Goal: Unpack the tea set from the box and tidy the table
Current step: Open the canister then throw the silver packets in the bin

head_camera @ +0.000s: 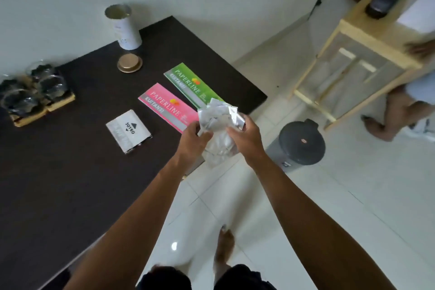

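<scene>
Both hands hold one crumpled wad of silvery wrapping (217, 122) just past the edge of the dark bench (70, 172), up in the air over the white floor. The left hand (194, 140) has its grip closed on the left side of the wad, and the right hand (244, 138) has its grip closed on the right side. The wad looks loose and puffy, with flaps sticking up, so a bit could slip out and fall on the floor if the hands let go too soon. The grey bin (297, 146) stands near on the floor, to the right, and its lid looks shut. If the lid is not opened first, the wad may bounce off it. On the bench lie a white pack (128, 130), a pink booklet (168, 107) and a green booklet (193, 86), close to the hands, so an arm swinging back could knock them. Farther off are the glass cups (35, 92) of the tea set on their wooden trays at the left edge, and a tall tin (123, 27) with its gold lid (130, 63) lying beside it. A bump to the bench could make the cups tip.
</scene>
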